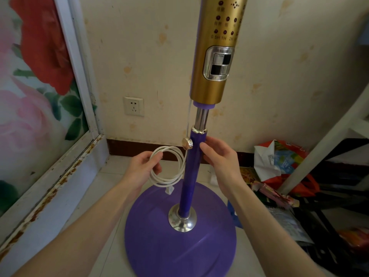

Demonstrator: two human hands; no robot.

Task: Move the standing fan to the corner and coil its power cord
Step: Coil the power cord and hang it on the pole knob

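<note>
Standing fan: its purple pole rises upright from a round purple base that sits flat on the tiled floor, close to the wall where it meets a white-framed floral panel.
Upper column: a gold control section with buttons and timer marks tops the pole, joined by a short chrome tube.
Height knob: a gold round knob sticks out of the pole's left side.
Power cord: the white cord is gathered into a loose coil of several loops just left of the pole, with a strand running up towards the gold section; its plug end hangs at the bottom of the coil, above the base.
Left hand: closed around the left side of the coil, thumb and fingers pinching the loops together.
Right hand: fingers spread and curved loosely beside the right of the pole, just below the knob; fingertips touch or nearly touch it, no firm grip visible.
Wall socket: white, on the wall left of the fan, nothing plugged in.
Clutter: colourful bags and packaging lie on the floor to the right, under a slanted white frame.
</note>
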